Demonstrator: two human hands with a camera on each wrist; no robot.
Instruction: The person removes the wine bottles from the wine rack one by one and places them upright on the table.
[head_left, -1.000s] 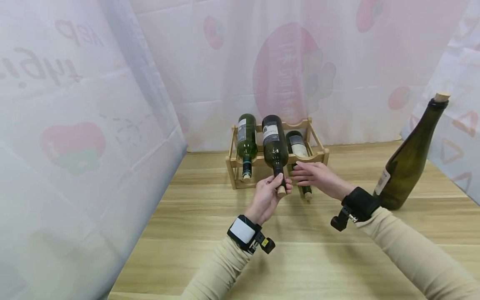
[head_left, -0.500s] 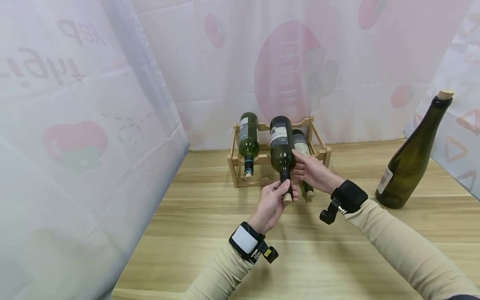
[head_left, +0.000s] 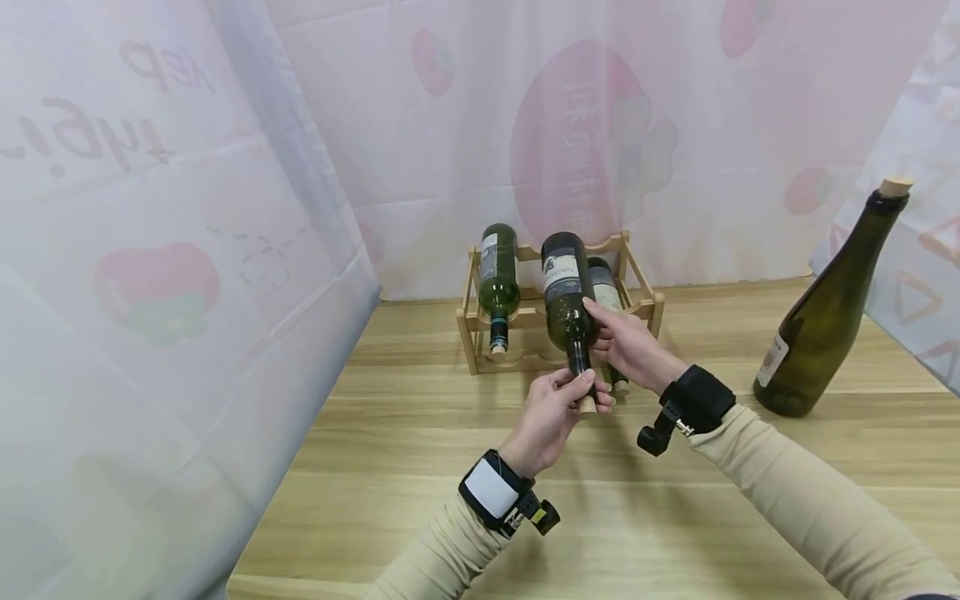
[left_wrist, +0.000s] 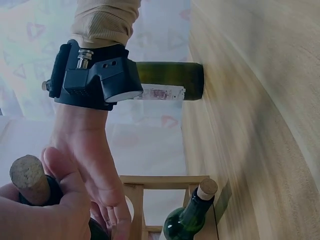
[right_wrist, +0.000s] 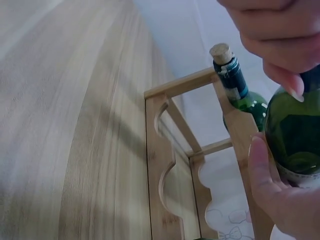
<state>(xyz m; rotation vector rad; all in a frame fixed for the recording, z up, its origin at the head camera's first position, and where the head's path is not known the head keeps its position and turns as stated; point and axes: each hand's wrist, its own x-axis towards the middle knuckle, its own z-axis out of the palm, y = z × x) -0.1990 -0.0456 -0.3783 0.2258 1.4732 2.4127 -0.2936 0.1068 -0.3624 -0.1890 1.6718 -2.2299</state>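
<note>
I had my left grip (head_left: 550, 417) clamped on the neck of a dark bottle (head_left: 566, 285), thumb on top and fingers wrapped round beneath, with its cork (head_left: 587, 406) sticking out past my hold on the side nearest me. My right grip (head_left: 636, 344) held the same bottle at its right side, near the shoulder; one digit lay against the glass on the upper side and the others went under it, partly hidden. The bottle's neck pointed toward me and its base pointed away, with its pale label facing up, in front of the middle of a wooden rack (head_left: 529, 319). I couldn't tell whether its underside touched the rails.

To its left, a green bottle (head_left: 497, 275) lay on the rack's upper level, neck toward me as well. On the right, a third bottle (head_left: 604, 289) lay lower in the rack, partly covered by my right grip and the bottle I held. Well apart, farther to the right, a tall bottle (head_left: 817, 333) stood upright on the desk (head_left: 390, 450), near my right sleeve (head_left: 810, 500). Behind the rack hung a pale cloth (head_left: 442, 158) printed with strawberries.
</note>
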